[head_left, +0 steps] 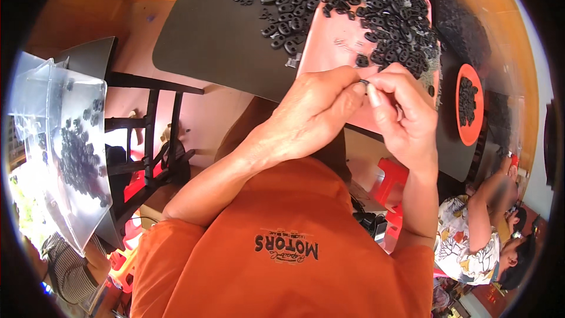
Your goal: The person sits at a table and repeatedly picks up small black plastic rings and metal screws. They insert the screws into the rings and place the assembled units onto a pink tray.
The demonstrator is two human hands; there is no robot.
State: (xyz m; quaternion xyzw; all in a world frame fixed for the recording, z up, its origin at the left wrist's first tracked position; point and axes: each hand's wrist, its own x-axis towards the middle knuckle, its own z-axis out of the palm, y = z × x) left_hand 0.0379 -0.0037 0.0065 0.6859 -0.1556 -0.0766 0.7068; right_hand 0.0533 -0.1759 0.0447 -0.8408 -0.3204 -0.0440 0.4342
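My left hand and my right hand meet over the near edge of a pink tray. Both are closed, thumbs and fingertips pinching one small dark piece between them. Most of that piece is hidden by the fingers. Just beyond my fingertips, a single black two-holed oval plastic piece lies on the tray. Many like it form a heap across the tray's far and right side. More black two-holed pieces are spread on the dark table left of the tray.
At the right stands an orange-red dish holding black pieces. A clear plastic container with dark pieces stands far left, beside a black table frame. One person sits at the right; another is at lower left. Red stools stand below.
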